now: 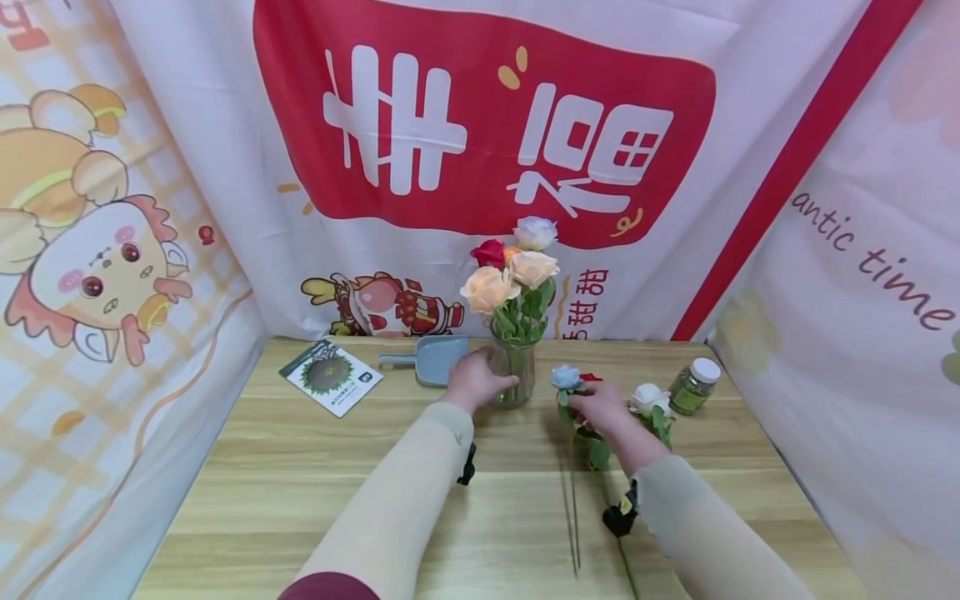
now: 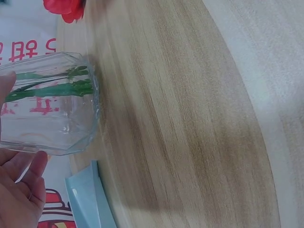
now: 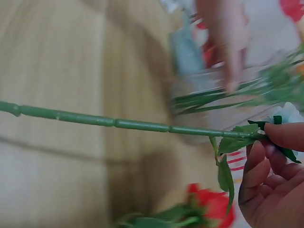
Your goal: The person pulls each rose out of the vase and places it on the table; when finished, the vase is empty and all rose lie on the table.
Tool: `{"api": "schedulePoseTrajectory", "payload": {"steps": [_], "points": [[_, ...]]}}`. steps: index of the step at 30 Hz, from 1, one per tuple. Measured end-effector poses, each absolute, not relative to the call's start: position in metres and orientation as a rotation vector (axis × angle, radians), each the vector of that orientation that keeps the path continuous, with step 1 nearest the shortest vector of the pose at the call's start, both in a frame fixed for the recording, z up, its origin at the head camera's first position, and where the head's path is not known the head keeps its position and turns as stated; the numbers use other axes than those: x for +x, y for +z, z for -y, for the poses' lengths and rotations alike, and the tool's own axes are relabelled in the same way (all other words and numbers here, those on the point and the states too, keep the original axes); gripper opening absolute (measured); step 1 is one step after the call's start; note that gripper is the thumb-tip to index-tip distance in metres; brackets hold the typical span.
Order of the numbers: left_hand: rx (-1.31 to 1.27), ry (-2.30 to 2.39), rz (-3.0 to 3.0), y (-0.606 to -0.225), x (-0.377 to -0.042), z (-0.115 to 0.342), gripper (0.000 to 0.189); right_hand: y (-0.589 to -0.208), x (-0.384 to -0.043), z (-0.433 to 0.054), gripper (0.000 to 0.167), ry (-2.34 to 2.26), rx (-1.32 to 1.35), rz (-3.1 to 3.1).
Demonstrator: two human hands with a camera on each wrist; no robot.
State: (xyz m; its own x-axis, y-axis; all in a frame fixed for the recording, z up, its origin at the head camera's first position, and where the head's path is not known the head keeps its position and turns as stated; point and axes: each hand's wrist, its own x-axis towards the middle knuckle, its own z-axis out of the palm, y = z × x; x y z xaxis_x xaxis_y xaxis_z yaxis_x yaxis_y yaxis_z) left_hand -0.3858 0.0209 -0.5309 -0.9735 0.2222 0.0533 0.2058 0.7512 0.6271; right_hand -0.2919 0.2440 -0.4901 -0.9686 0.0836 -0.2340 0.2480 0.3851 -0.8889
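A clear glass vase (image 1: 522,375) stands upright near the back of the table, holding several roses (image 1: 510,275) in peach, red and white. My left hand (image 1: 478,379) grips its left side, thumb across the front; in the left wrist view, fingers lie along the glass (image 2: 52,123), with green stems inside. To the right of the vase, my right hand (image 1: 600,408) pinches a pale blue rose (image 1: 566,377) just below its bloom. Its long green stem (image 3: 118,122) runs down toward the table's front. A red rose (image 3: 216,209) lies beneath, partly hidden by that hand in the head view.
A white rose (image 1: 648,398) lies right of my right hand, beside a white-lidded jar (image 1: 694,387). Left of the vase are a blue-grey dustpan (image 1: 441,360) and a printed card (image 1: 332,377). Printed cloth (image 1: 420,250) hangs behind the table and along both sides.
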Motion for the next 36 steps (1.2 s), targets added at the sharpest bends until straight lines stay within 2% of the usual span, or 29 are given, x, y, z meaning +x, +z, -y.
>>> {"api": "schedulePoseTrajectory", "payload": {"steps": [5,10,18,20,23,25,31,36], "points": [[0.348,1.030,-2.916,-0.531,-0.387,-0.018,0.079,-0.521,-0.295,-0.233,0.011,-1.639,0.418,-2.359],[0.325,1.032,-2.910,-0.529,-0.384,-0.017,0.079,-0.543,-0.298,-0.226,0.015,-1.605,0.532,-2.329],[0.328,1.023,-2.902,-0.527,-0.384,-0.015,0.081,-0.537,-0.308,-0.217,0.015,-1.381,0.508,-2.598],[0.327,1.023,-2.902,-0.528,-0.386,-0.014,0.082,-0.531,-0.315,-0.212,0.027,-1.327,0.433,-2.698],[0.330,1.025,-2.887,-0.528,-0.386,-0.012,0.083,-0.528,-0.326,-0.201,0.059,-1.377,0.316,-2.718],[0.336,1.026,-2.864,-0.523,-0.386,-0.009,0.085,-0.527,-0.333,-0.195,0.071,-1.406,0.265,-2.696],[0.313,1.144,-2.765,-0.493,-0.389,0.014,0.079,-0.527,-0.348,-0.185,0.089,-1.378,0.194,-2.726],[0.353,1.398,-2.649,-0.468,-0.397,0.029,0.051,-0.520,-0.354,-0.177,0.095,-1.485,0.122,-2.719]]}}
